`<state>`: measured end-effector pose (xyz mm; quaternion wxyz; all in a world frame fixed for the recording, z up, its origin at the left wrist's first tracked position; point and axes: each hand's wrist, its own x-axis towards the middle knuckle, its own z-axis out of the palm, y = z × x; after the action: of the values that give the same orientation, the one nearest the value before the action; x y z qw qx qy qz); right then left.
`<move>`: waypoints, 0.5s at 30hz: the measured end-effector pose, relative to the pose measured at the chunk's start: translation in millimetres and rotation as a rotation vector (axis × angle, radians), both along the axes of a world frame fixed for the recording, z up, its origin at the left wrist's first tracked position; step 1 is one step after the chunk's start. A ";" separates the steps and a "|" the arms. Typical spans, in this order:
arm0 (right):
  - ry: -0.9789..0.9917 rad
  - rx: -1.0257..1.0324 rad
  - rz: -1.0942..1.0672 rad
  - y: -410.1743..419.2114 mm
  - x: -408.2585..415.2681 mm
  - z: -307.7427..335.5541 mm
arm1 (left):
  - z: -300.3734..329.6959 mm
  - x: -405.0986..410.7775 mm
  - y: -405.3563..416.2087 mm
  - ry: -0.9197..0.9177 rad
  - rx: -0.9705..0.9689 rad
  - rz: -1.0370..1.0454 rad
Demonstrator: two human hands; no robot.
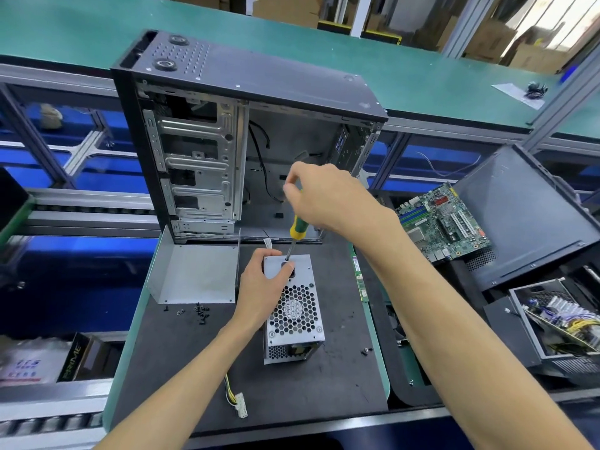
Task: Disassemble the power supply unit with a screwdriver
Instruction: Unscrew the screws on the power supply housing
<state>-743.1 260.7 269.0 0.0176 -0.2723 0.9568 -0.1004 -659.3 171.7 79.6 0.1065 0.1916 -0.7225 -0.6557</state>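
Grey sheet metal forms the power supply unit (293, 315), which is laid on the black mat (194, 362) of the table, in front of the opened computer case (227, 138). Its honeycomb fan grille is turned upward. The far end of the unit is gripped by the left hand (263, 287), with the thumb curled onto the top face and the other fingers wrapped over the far left edge. A screwdriver (293, 237) with a green and yellow handle is held by the right hand (328, 198); the top of the handle is pinched by curled fingers, and the shaft is angled down so that its tip is set on the top face of the unit, just beside the left thumb. A white connector (241, 405) on yellow and black wires is seen on the mat near the unit's left side. Loose dark screws (199, 313) are scattered on the mat to the left, beside a grey metal panel (198, 274). A green motherboard (444, 219) is placed to the right, well apart from the unit.
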 end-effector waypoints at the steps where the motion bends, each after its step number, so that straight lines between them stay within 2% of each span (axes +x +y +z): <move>1: -0.021 -0.008 0.032 0.6 0.0 1.1 | 0.3 0.1 0.0 0.002 -0.004 -0.003; 4: -0.036 -0.026 0.155 0.3 5.7 3.0 | 1.6 1.6 -0.8 0.034 -0.031 -0.031; 8: 0.056 0.028 -0.020 -0.9 0.9 0.9 | 2.8 2.3 -0.8 0.104 -0.122 -0.079; 12: -0.030 -0.029 0.113 2.7 1.7 2.8 | 2.0 1.2 -1.5 0.162 -0.246 -0.040; 15: 0.009 -0.032 0.108 1.4 4.6 0.8 | 3.9 -1.9 -2.4 0.231 -0.378 -0.028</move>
<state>-738.4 262.1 269.9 0.0142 -0.3244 0.9390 -0.1134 -661.2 169.3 83.5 0.2134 0.0820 -0.8180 -0.5278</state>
